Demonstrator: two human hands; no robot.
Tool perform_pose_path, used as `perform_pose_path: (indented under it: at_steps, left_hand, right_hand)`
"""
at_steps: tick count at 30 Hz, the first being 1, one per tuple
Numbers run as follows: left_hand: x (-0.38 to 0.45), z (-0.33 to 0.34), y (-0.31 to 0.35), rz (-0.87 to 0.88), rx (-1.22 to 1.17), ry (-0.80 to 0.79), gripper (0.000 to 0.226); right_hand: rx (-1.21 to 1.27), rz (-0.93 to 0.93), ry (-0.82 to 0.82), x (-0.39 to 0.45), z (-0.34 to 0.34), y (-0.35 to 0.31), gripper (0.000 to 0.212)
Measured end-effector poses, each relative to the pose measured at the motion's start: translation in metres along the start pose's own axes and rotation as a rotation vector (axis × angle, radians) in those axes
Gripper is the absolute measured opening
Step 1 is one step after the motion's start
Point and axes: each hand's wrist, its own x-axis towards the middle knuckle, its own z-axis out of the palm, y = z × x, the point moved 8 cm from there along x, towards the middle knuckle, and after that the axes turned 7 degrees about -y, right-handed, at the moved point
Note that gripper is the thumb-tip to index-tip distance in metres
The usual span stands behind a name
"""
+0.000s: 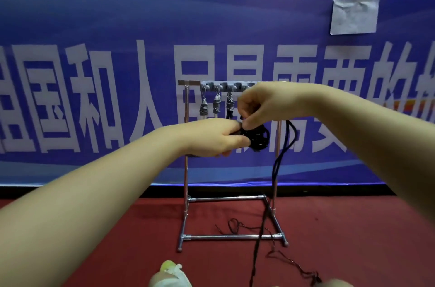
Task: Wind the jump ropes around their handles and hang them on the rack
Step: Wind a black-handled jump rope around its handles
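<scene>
You are midway through winding the black jump rope (pixel 257 137), held up in front of the rack (pixel 186 169), level with the lower part of its hanging row. Your left hand (pixel 211 138) is clenched around the handles, which are mostly hidden in your fist, with the wound coil bulging out of it toward the rack's right post. Your right hand (pixel 261 105), just above that coil, pinches the rope between thumb and fingertips. From there the loose length (pixel 276 169) drops in front of the right post and trails onto the red floor (pixel 353 228) past the rack's base, where it lies in kinks. My advice for this step: keep the left grip firm so the handles stay side by side, lay each turn snug against the last one, and let the slack feed up freely (those floor kinks near the base bar could catch, as I judge it). Leave enough tail to tuck. As for what the rack carries: three wound ropes (pixel 216 104) hang from hooks on its top bar (pixel 188 82), toward the left post; the hooks further right are hidden behind your right hand, so I cannot tell whether they are free.
</scene>
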Motion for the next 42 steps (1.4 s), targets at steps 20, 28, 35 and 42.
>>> perform_pose_path:
  at_steps: [20,28,35,42]
  left_hand:
    - [0.005,0.007,0.005,0.175,-0.925,0.122,0.041]
    - [0.009,0.007,-0.012,0.002,-0.942,0.183,0.045]
    - [0.005,0.011,-0.026,-0.152,-0.806,0.172,0.047]
    - [-0.012,0.044,-0.012,-0.077,-1.338,-0.085,0.053]
  right_hand:
    - [1.159,-0.329,0.153,-0.005,0.029,0.037,0.039]
    - [0.741,-0.03,0.449,-0.01,0.038,0.041,0.047]
    - [0.715,0.091,0.437,-0.001,0.051,0.041,0.047]
    - [0.932,0.05,0.566,-0.002,0.057,0.046,0.047]
